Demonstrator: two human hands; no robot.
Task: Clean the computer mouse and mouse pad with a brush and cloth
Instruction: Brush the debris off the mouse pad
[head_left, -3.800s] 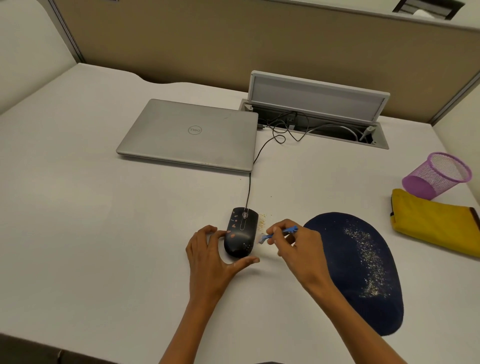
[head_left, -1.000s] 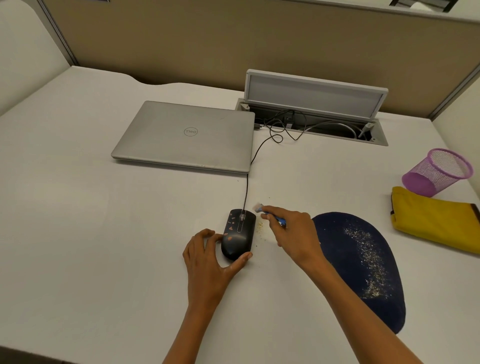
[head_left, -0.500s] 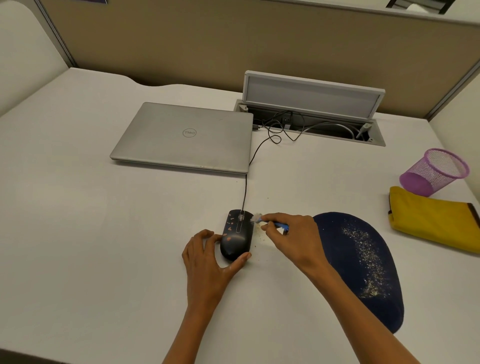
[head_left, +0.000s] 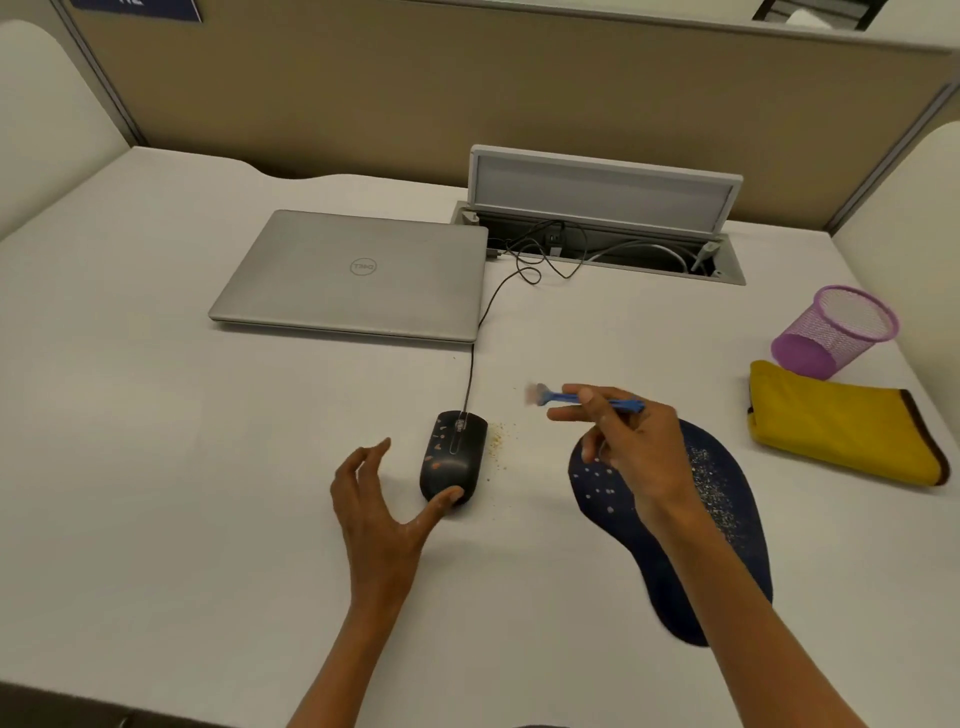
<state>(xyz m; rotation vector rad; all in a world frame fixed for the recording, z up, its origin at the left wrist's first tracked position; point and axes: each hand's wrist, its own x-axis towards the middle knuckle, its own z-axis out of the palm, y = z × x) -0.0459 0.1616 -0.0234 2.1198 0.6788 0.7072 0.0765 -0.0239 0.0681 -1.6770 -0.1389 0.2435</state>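
Note:
A black wired mouse (head_left: 454, 454) with small orange marks lies on the white desk. My left hand (head_left: 382, 501) is spread beside it, fingers lifted, only the thumb tip touching the mouse's rear. My right hand (head_left: 631, 449) holds a small blue brush (head_left: 574, 397) in the air, to the right of the mouse, bristles pointing left. Under that hand lies the dark blue mouse pad (head_left: 727, 530), speckled with pale crumbs. A few crumbs (head_left: 498, 441) sit on the desk just right of the mouse. A folded yellow cloth (head_left: 841, 423) rests at the right.
A closed silver laptop (head_left: 358, 275) lies behind the mouse, with the mouse cable running to it. An open cable tray (head_left: 602, 244) with a raised lid sits at the back. A purple mesh cup (head_left: 836, 330) lies tipped over near the cloth.
My right hand has lifted the brush away from the mouse and moved right, over the pad's edge. My left hand has released its grip on the mouse and opened.

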